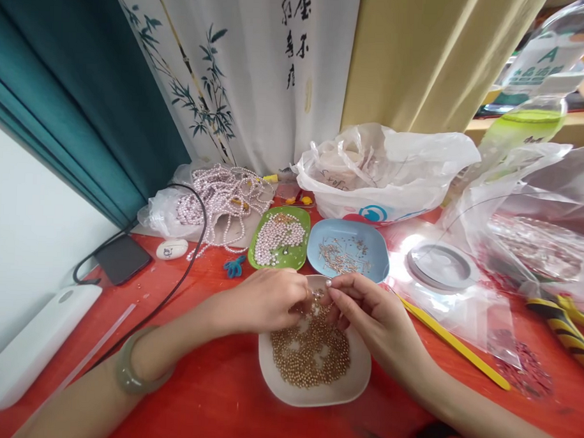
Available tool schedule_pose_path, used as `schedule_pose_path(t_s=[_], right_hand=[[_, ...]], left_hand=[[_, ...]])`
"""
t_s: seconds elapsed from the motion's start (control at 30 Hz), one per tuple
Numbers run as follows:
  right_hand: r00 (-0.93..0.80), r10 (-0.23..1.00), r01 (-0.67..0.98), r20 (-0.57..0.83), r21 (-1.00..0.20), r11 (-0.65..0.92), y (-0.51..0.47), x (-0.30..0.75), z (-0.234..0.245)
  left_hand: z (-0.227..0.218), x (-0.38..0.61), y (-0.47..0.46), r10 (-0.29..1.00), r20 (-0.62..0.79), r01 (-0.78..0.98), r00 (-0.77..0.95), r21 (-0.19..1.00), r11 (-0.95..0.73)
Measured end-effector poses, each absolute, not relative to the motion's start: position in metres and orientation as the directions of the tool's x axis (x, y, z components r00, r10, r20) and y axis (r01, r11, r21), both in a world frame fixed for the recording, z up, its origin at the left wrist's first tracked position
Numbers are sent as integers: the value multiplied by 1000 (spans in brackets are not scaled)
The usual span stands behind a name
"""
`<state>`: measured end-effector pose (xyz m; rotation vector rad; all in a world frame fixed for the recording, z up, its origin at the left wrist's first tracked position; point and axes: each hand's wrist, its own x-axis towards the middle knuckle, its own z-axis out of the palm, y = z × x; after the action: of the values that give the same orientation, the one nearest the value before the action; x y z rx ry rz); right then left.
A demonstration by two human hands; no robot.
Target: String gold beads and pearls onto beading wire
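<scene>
Over the far side of a white dish [314, 397], both hands are close together. My right hand [377, 311] pinches a white pearl bead [329, 283] between thumb and forefinger. Curled with its knuckles up, my left hand [267, 301] hides what its fingertips grip. A small shiny piece [317, 294] shows between the hands; I cannot tell what it is or which fingers touch it. Many small gold beads [311, 357] lie in the dish below. Just beyond are a green tray [253, 259] of pearl beads and a blue tray [315, 236] with small metal pins.
Pearl strands [230, 191] are heaped at the back left. A white plastic bag [394, 178] stands behind the trays. To the right lie a yellow tweezer-like tool [460, 346], a spool [441, 267] and pliers [559, 327]. A black cable [203, 232] crosses the left side.
</scene>
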<state>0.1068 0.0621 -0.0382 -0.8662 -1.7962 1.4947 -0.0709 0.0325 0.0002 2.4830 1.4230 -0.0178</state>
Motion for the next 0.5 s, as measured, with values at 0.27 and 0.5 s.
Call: schedule_pose_path(t_s=[0.27,0.5], right_hand=[[-582,811,96,64,-985,146,62,106,-37],[-581,811,107,63,-982,153,62,107,-37]], left_hand=[[7,-72,30,827,-169,822,536,327,-466],[9,-70,31,813,-236,826,532,353,-439]])
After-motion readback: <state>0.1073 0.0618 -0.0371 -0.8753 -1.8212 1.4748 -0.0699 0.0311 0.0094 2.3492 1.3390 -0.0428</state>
